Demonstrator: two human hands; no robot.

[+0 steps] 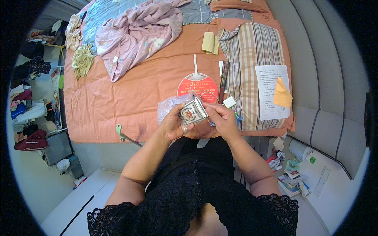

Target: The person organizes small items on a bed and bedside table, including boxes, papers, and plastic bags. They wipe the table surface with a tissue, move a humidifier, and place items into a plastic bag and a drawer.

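Note:
My left hand (173, 122) is closed around a small flat box (191, 112) with ornate black-and-cream print and a red centre, much like a pack of playing cards. The fingers of my right hand (223, 120) pinch the right edge of the same box. Clear plastic film stands up at its upper end. A crumpled translucent plastic bag (167, 105) lies just beyond my left hand. Farther off rests a round red hand fan (195, 84) with a white handle. A white charger plug (229, 102) with a cable lies beside my right hand.
Orange bedding (106, 102) covers the bed. A striped pillow (246, 51) holds a printed sheet (269, 110) and an orange envelope (282, 94). Dark sticks (224, 80) and a folded yellow paper (210, 43) lie near it. A green-handled item (119, 129) leans at the near edge.

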